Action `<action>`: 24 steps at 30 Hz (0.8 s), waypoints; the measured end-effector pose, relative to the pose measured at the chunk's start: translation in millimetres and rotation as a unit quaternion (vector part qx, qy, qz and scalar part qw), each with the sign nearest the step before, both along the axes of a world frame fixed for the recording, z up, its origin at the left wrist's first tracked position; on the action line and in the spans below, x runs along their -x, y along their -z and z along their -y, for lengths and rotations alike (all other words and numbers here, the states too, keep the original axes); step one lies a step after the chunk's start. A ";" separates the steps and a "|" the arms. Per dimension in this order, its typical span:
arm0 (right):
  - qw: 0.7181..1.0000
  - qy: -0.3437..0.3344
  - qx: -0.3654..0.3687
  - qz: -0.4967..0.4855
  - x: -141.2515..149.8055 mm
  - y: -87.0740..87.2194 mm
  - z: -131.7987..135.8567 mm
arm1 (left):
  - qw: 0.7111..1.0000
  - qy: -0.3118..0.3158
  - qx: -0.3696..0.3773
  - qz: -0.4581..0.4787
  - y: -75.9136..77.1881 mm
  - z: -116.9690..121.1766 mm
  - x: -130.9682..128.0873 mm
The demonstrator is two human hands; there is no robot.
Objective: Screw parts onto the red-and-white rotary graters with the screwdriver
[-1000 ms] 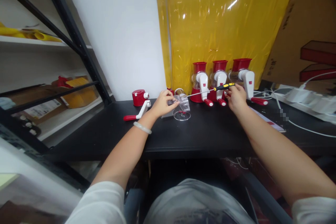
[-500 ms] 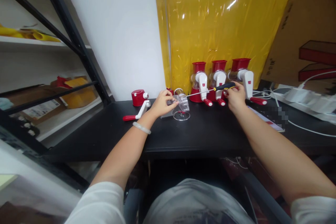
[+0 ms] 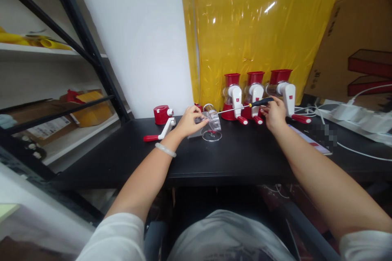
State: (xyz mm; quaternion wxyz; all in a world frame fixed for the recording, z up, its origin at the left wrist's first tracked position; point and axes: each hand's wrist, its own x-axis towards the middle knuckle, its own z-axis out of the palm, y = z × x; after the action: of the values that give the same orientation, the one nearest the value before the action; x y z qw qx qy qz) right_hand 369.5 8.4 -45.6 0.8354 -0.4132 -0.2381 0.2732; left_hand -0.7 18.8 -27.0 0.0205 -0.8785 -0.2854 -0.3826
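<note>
My left hand (image 3: 189,121) is closed on a clear plastic housing (image 3: 212,125) that lies on its side on the black table (image 3: 232,155). My right hand (image 3: 275,115) grips a screwdriver (image 3: 245,107) with a black and yellow handle. Its thin metal shaft runs left, with the tip at the top of the clear housing. A pale bracelet sits on my left wrist.
Three red and white hand-crank grinders (image 3: 256,91) stand in a row at the back against yellow plastic sheeting. A red cap (image 3: 161,113) and a loose white crank with a red grip (image 3: 161,132) lie left of my hand. White cables and a power strip (image 3: 352,114) sit at right. A metal shelf rack (image 3: 55,102) stands at left.
The screwdriver handle has turned slightly in my right hand, showing less yellow. Both hands stay in the same place on the housing and the tool.
</note>
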 end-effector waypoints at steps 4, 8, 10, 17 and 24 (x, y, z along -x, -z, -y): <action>1.000 0.005 0.002 0.003 3.8 -0.8 1.4 | 1.000 0.001 -0.003 0.004 0.5 0.2 0.1; 1.000 0.002 0.006 0.004 3.9 0.6 -0.8 | 1.000 -0.006 -0.004 0.001 0.3 0.8 -0.2; 1.000 -0.001 0.001 0.005 1.8 1.5 -3.0 | 1.000 -0.007 -0.003 0.000 0.2 0.8 -0.5; 0.999 -0.040 -0.029 -0.020 -4.2 2.0 -6.1 | 1.000 -0.005 -0.003 0.001 0.2 1.1 -0.7; 0.996 -0.077 -0.025 -0.046 -4.6 5.3 -8.5 | 1.000 -0.004 0.000 0.003 0.6 1.2 -0.5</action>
State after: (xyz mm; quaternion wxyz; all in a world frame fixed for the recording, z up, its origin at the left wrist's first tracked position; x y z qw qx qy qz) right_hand 374.0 16.8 -50.8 0.8321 -0.3596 -0.2369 0.3496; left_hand -0.1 17.7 -27.6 0.0215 -0.8762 -0.2890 -0.3851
